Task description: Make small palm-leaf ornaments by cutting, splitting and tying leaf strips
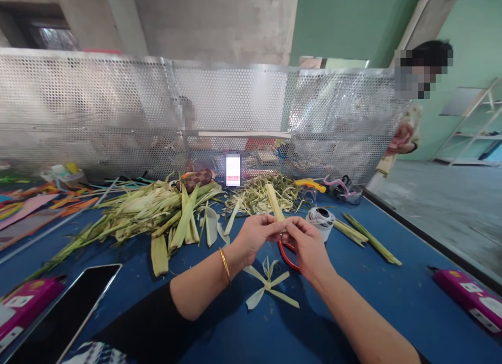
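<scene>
Both my hands meet over the middle of the blue table, fingertips pinched together on one pale green strip of husk [275, 201]. My left hand [257, 236], with a gold bangle at the wrist, grips its lower end from the left. From the right, my right hand [308, 245] pinches the same end. The strip's lower tip is hidden by my fingers. Red-handled scissors [289, 257] lie under my hands, partly covered. Closer to me rests a flower-like shape of husk strips [268, 285] joined at the centre. A spool of white string [320, 220] stands just beyond my right hand.
A large heap of husks [133, 217] spreads left, with shredded scraps [270, 191] behind. Green stalks [371, 237] lie right. A black-screened phone [84, 306] and purple boxes [468, 296] flank me. A perforated metal screen [235, 97] borders the back; a person [408, 128] stands beyond.
</scene>
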Tool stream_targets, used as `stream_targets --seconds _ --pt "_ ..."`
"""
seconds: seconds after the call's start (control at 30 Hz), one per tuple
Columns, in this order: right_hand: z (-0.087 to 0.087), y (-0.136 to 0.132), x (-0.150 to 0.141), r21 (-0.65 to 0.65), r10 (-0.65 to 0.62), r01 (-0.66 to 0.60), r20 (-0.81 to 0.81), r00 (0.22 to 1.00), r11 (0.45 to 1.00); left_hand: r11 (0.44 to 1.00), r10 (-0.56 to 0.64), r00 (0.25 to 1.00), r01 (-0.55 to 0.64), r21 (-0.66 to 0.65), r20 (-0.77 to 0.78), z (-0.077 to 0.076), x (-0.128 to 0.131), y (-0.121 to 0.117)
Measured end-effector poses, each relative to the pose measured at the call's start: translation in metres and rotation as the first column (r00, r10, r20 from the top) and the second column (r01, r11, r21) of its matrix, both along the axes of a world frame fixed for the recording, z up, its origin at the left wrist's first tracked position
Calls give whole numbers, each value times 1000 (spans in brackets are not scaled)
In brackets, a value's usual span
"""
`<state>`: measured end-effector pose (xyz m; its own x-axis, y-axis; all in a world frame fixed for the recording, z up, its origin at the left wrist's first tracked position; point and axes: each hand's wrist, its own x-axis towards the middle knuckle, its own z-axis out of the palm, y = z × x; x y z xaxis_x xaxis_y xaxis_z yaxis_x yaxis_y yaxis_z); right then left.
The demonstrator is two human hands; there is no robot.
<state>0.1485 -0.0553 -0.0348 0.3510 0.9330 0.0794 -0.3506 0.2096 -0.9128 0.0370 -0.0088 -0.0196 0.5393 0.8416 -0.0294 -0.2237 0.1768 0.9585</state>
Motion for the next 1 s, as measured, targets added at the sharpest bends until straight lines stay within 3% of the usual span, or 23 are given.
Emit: stream_targets --seconds 0.13,0.23,0.3,0.37,0.43,0.5,0.67,0.8,1.0 --pt "-2 1 1 25 -24 24 16 1000 999 999 27 999 -26 33 -42 4 0 0" --pt "-1 1 5 89 -98 78 250 963 993 998 64 993 -63 14 -104 8 -1 -2" --pt "1 -1 10 199 -179 90 496 850 976 997 82 986 -81 14 -144 12 -3 -3" --pt "5 -4 15 318 -256 33 692 675 947 995 99 980 -95 31 -171 15 -5 -3" --pt "10 -7 19 382 -303 -40 788 536 923 993 111 976 -103 53 -189 18 -7 -3" --pt "14 -9 20 402 -322 -74 818 478 912 992 118 972 -107 62 -201 21 -9 -2" --pt "16 -9 23 433 -349 -113 832 432 894 996 91 979 -94 -7 -183 30 -13 -2" --pt "14 -9 24 482 -414 -74 812 412 873 995 38 986 -52 -82 -163 35 -16 -3" --pt "14 -10 24 477 -420 -27 799 430 878 993 31 982 -51 -104 -185 34 -14 -5"
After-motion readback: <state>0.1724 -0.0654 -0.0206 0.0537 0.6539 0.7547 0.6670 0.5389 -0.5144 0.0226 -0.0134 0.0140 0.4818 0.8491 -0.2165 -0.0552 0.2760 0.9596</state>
